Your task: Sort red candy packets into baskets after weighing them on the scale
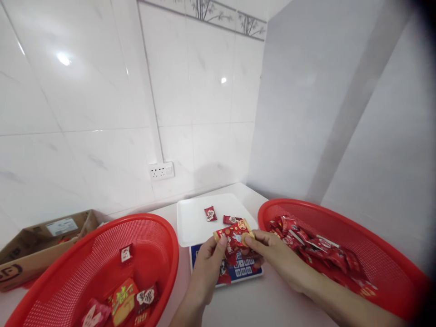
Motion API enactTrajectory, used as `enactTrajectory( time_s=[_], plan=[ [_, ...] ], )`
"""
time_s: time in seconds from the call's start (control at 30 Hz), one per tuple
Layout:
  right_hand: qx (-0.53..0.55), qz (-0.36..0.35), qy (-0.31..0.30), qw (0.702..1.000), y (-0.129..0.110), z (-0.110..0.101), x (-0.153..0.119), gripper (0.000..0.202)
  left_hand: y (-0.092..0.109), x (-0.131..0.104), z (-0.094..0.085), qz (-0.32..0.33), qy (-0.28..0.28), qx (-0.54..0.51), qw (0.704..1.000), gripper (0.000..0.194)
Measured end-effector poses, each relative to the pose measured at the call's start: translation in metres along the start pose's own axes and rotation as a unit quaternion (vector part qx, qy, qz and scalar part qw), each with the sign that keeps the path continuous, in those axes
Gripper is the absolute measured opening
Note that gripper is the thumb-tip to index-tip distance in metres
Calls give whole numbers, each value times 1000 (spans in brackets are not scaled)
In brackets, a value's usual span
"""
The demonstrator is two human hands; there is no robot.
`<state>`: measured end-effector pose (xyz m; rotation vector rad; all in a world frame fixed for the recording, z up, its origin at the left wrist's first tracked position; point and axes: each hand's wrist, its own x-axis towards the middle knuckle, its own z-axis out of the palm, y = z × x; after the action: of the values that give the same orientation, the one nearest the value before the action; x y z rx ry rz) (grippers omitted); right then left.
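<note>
Between my two hands, above the blue keypad of a weighing scale (242, 271), is a red and gold snack packet (233, 235). My left hand (210, 261) pinches its left end. At the right end, the thumb and fingers of my right hand (267, 247) are closed on it. More red packets show just under it, partly hidden by my hands, and I cannot tell which hand holds them. On the white scale tray (190, 227) lie a small dark red packet (210, 213) and another red packet (232, 219) close behind my hands.
A red basket (170, 245) with several packets stands at left. Another red basket (272, 204), at right, holds a heap of red packets (320, 247). Behind the left basket is a cardboard box (34, 231). Tiled wall with a socket (161, 170) closes off the back.
</note>
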<state>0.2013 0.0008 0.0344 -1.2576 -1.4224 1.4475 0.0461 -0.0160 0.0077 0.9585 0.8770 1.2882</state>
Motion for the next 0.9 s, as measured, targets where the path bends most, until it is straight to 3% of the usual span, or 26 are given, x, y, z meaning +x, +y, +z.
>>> enactTrajectory(
  time_s=[0.17, 0.4, 0.73, 0.9],
  plan=[
    [7, -3, -40, 999, 1, 0, -1, 37, 2, -1, -1, 1, -19, 52, 998, 33],
    [-8, 2, -44, 999, 4, 3, 0, 39, 2, -1, -4, 31, -26, 113, 993, 34],
    [34, 58, -61, 996, 5, 1, 6, 38, -11, 7, -9, 22, 65, 88, 994, 32],
    [64, 83, -17, 994, 12, -4, 22, 32, -4, 11, -20, 39, 166, -56, 984, 30]
  ],
)
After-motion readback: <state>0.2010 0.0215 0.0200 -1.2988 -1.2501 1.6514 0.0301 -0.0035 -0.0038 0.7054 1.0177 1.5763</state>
